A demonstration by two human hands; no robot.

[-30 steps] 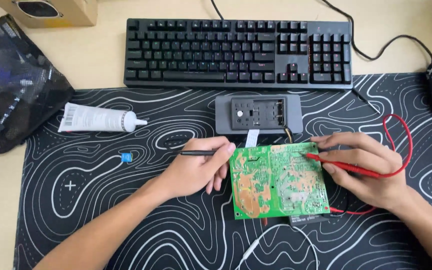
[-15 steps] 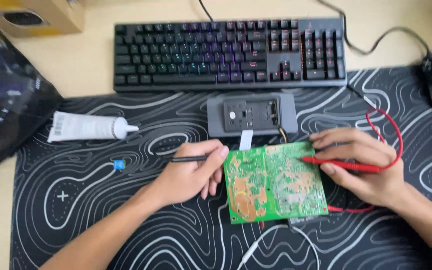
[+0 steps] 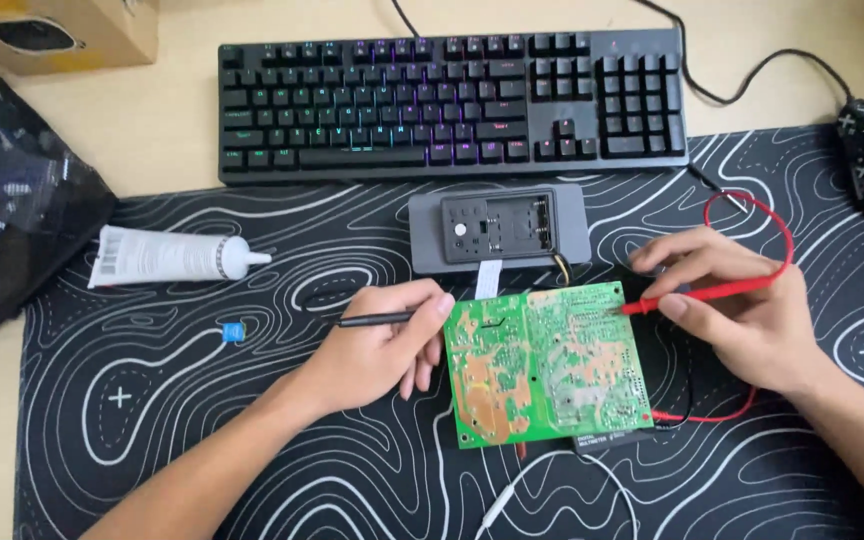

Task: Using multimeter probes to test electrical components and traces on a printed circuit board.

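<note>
While both probes meet the green circuit board [image 3: 547, 365], lying solder-side up on the patterned desk mat [image 3: 152, 420], steady tips on single pads likely read best. Left hand [image 3: 377, 350] pinches the black probe [image 3: 372, 320] at the board's left edge; right hand [image 3: 742, 310] grips the red probe [image 3: 707, 294] at its far right corner. Farther off sit a grey casing [image 3: 497, 230] and a keyboard [image 3: 452, 100].
</note>
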